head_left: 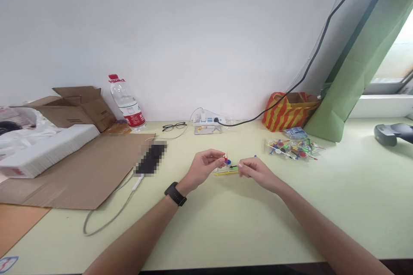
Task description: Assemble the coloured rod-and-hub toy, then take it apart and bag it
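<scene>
My left hand (pixel 203 165), with a black watch on its wrist, pinches a small red piece (pixel 225 160) just above the pale green table (pixel 226 223). My right hand (pixel 254 171) is closed in a pinch on a small stick-like piece next to a blue piece (pixel 229 162). The two hands almost meet over the table's middle. A yellow stick (pixel 226 172) lies on the table right below them. A pile of several coloured stick-and-ball pieces (pixel 292 148) lies to the right, beyond my right hand.
A phone (pixel 151 159) with a white cable lies on flat cardboard (pixel 80 172) at left, near a white foam block, an open box and a water bottle (pixel 127 105). Glasses (pixel 174 126), a power strip (pixel 208 119), a striped bag (pixel 287 111) stand by the wall.
</scene>
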### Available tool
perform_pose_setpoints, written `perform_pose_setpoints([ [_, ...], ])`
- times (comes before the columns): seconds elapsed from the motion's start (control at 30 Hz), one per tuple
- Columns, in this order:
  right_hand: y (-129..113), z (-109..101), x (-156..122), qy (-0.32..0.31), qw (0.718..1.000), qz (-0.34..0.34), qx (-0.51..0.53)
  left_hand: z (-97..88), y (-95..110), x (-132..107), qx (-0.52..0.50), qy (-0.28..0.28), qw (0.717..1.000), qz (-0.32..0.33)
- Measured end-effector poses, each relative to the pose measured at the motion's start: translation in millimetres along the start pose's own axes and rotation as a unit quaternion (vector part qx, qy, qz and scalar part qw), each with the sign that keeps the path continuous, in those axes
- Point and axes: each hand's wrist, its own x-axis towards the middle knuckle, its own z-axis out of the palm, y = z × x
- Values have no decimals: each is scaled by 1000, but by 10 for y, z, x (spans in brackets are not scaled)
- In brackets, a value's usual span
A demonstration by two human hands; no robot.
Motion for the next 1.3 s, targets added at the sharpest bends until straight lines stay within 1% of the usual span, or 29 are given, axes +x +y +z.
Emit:
perform_pose_setpoints([
  [0.1,-3,52,12,17,1000,-6,24,7,-4,-7,6,-12,1000,0],
  [0.33,22,100,10,-7,999,-6,45,47,5,-34,21,-27,999,-4],
  [0.43,18,101,12,-7,999,-5,47,48,-8,-29,20,-26,999,-3],
  [0.5,15,94,12,7,999,-8,51,46,-11,-22,11,-18,1000,-2],
  [0.6,20,76,16,56,995,-6,78,39,-1,-14,-1,4,1000,0],
  [0.7,38,83,30,102,984,35,142,31,7,-8,-10,20,1000,1],
  [0.8,63,124,49,118,966,93,208,21,-7,-4,-12,22,1000,1],
  [0.87,79,139,47,102,958,117,243,14,-26,-2,-9,22,1000,0],
  [0.9,86,134,37,72,956,122,257,10,-37,0,-8,22,1000,-1],
  [0.97,96,93,1,-32,953,107,282,1,-54,4,-9,25,1000,-1],
  [1.03,97,30,-41,-138,943,69,295,-8,-63,9,-12,32,999,-2],
  [1.07,93,0,-58,-165,940,53,294,-11,-64,11,-13,35,999,-3],
  [1.1,86,-25,-67,-167,942,44,288,-14,-63,13,-13,37,999,-2],
  [1.13,76,-43,-69,-153,947,44,280,-15,-60,15,-12,38,999,-2],
  [1.2,53,-54,-52,-111,956,64,265,-13,-52,16,-13,35,999,-2],
  [1.3,25,-31,-4,-66,956,87,272,-2,-37,12,-14,28,1000,-3],
])
